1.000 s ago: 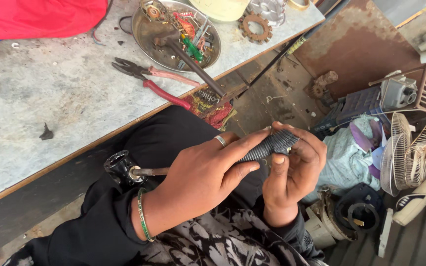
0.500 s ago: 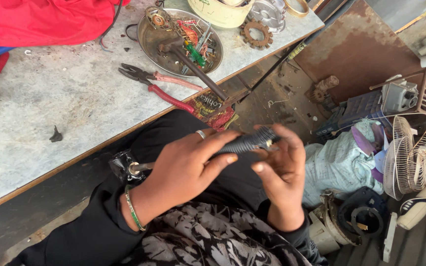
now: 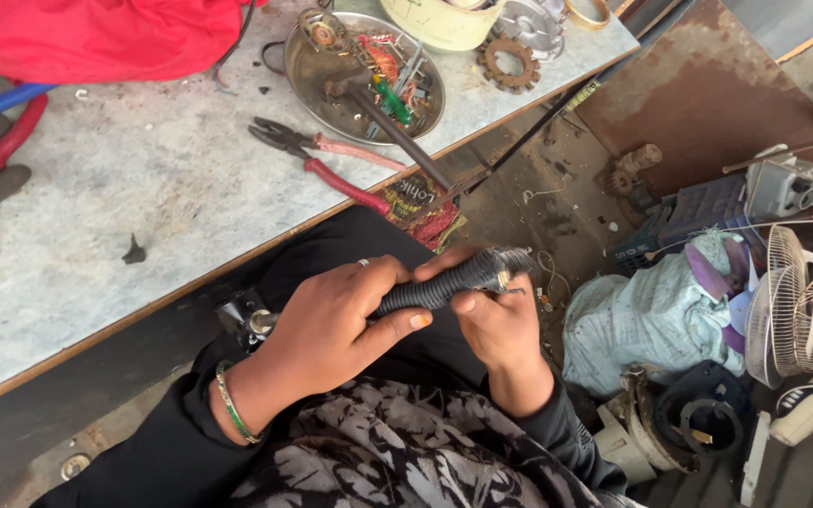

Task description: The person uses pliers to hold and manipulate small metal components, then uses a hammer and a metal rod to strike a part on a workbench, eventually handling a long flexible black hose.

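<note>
Head view: both hands sit a bit lower than a moment ago; left hand (image 3: 331,325) fingers stay wrapped round the black ribbed hose (image 3: 444,282), right hand (image 3: 501,325) pinching its frayed end; pliers (image 3: 326,160) unmoved on the surface (image 3: 143,216).

The left hand (image 3: 331,325) is covering the middle of the ribbed hose (image 3: 444,285). The red cloth (image 3: 105,38) and fan (image 3: 802,310) are running off the edges.
</note>
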